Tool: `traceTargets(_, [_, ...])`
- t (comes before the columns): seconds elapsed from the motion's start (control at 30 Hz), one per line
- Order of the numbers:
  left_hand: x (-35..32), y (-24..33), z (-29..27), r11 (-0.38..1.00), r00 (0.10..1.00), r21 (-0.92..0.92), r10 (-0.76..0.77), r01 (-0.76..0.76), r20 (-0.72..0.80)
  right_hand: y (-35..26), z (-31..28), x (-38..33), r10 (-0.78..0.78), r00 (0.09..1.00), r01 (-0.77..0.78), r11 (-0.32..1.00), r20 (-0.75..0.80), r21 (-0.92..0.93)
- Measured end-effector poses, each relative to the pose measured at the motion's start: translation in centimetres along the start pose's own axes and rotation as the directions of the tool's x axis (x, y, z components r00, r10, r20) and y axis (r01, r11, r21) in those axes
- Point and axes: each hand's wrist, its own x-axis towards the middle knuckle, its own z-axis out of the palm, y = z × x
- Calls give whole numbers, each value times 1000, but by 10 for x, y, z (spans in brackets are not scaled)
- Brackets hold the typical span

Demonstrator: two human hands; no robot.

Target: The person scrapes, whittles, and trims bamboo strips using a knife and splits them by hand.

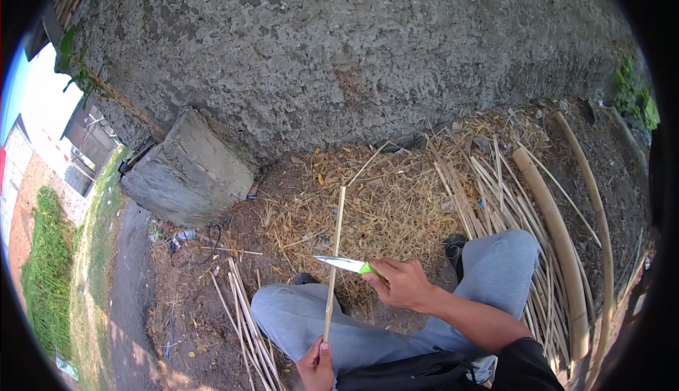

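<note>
My right hand (402, 283) is closed round the green handle of a knife (341, 263). Its pale blade points left and lies across a thin bamboo strip (338, 228), seemingly against it. The near end of that strip is gripped by my left hand (316, 366), low in the picture, with the thumb on top. From there the strip stands away from me over my left leg, and a thin sliver (368, 162) bends off at its far tip toward the wall.
Split bamboo strips (513, 203) lie in a pile at the right, beside a thick bamboo pole (555, 249). More strips (247, 320) lie by my left knee. Shavings (382, 211) cover the ground ahead, before a rough wall (368, 51). A concrete block (194, 172) stands left.
</note>
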Motion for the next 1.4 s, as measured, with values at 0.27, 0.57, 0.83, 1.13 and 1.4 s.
traceTargets(0.27, [1,-12,1,995,996,-37,91,-90,4,-2,6,-6,-86,996,86,995,-2,-48])
traceTargets(0.57, [-1,-34,-9,987,992,115,101,-109,71,1,7,2,-23,994,20,999,-106,-28])
traceTargets(0.83, [-12,-14,-20,982,993,167,71,-86,94,39,-10,34,233,940,-272,953,-249,-136])
traceTargets(1.13, [-7,-28,-30,997,997,2,71,-71,20,16,-6,20,242,954,-233,970,-179,71])
traceTargets(1.4, [6,-40,-26,992,986,-99,-67,83,155,-14,10,-4,-97,993,105,987,68,-123])
